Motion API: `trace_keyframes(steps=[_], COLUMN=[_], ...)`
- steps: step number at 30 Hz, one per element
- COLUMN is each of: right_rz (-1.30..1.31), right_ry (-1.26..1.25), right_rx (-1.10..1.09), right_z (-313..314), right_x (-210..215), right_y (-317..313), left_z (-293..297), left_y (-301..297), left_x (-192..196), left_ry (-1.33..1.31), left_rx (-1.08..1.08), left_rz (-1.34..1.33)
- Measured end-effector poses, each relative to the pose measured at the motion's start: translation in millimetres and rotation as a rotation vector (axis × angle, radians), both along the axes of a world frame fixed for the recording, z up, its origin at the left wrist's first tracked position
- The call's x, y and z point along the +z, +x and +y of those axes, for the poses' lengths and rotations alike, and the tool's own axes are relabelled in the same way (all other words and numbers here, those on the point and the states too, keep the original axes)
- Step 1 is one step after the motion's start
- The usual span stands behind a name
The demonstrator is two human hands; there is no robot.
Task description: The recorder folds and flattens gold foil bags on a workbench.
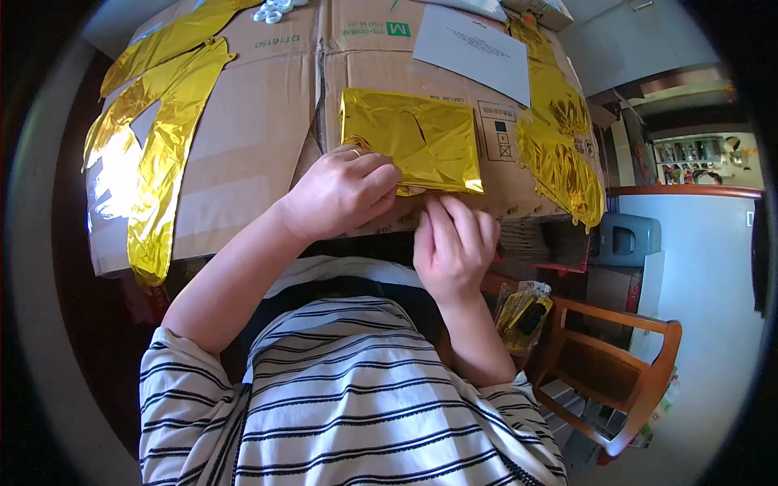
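In front of me lies a gold foil piece [421,139], folded into a flat, shiny rectangle that looks like a folded foil balloon. My left hand [350,188] is closed with bent fingers on its near left corner; a ring shows on one finger. Along the near edge, my right hand [459,243] has its fingers curled and pinched together at the foil's rim, the fingertips partly hidden. Beneath it all is a large brown cardboard box [243,146] that serves as the work surface.
Flat gold foil shapes [182,130] spread over the left side, and crinkled gold foil [559,138] hangs over the right edge. A white sheet [474,50] lies at the back, small white rings [274,11] at the far left. A wooden chair [608,364] stands right of me.
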State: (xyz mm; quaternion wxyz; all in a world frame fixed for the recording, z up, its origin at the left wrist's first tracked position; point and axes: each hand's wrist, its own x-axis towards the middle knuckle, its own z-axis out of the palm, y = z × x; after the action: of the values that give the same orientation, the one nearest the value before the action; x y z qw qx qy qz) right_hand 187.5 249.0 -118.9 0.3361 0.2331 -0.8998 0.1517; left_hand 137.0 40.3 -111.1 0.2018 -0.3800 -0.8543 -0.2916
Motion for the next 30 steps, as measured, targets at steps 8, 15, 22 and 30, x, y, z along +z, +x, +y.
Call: trace_keyframes(steps=[8,15,22,30], right_rz=[-0.08,-0.437,-0.506,-0.528], right_ry=[-0.149,0.239,0.111,0.289], right_rx=[0.047,0.032,0.098,0.061], right_z=[27,25,33,22], right_x=[33,10,14,6], right_y=[-21,-61,-70,-103], left_z=[2,0,12,20], left_y=[6,-4,-19,-22], left_x=[9,7,9,-19], left_ry=[-0.032,0.094,-0.18,-0.319], left_rx=[-0.054,0.048,0.349,0.452], left_rz=[-0.04,-0.026,-0.056,-0.098])
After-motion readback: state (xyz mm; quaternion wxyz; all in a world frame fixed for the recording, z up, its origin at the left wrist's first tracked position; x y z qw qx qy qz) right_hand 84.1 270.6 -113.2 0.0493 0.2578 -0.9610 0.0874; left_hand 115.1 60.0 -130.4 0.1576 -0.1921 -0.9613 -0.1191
